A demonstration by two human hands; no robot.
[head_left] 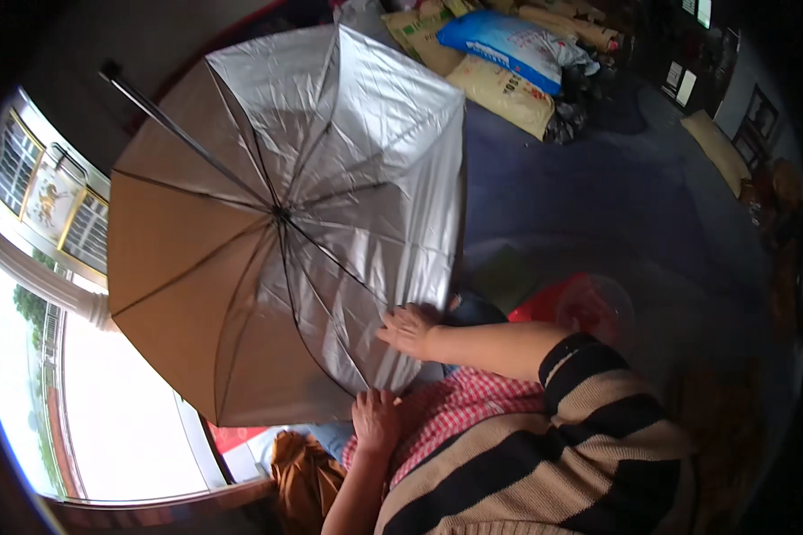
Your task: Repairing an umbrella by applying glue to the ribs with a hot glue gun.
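Note:
An opened umbrella (178, 259) fills the left and middle of the head view, its inside turned towards me. Its lining looks silver on the right and tan on the left, with thin dark ribs meeting at the hub. The shaft slants up to the left and ends in a black tip. My right hand (409, 330) rests on the silver lining near the lower right edge, fingers stretched out. Lower down, my left hand (376, 419) has its fingers curled over the canopy's rim, closed on it. The umbrella's outer side is hidden.
Several filled sacks lie at the back, among them a blue and white sack (500, 45) and a tan sack (504, 94). A red plastic basin (549, 299) stands right of my hands. Brown cloth (303, 473) bunches beside my left forearm. A bright doorway (125, 410) opens at the left.

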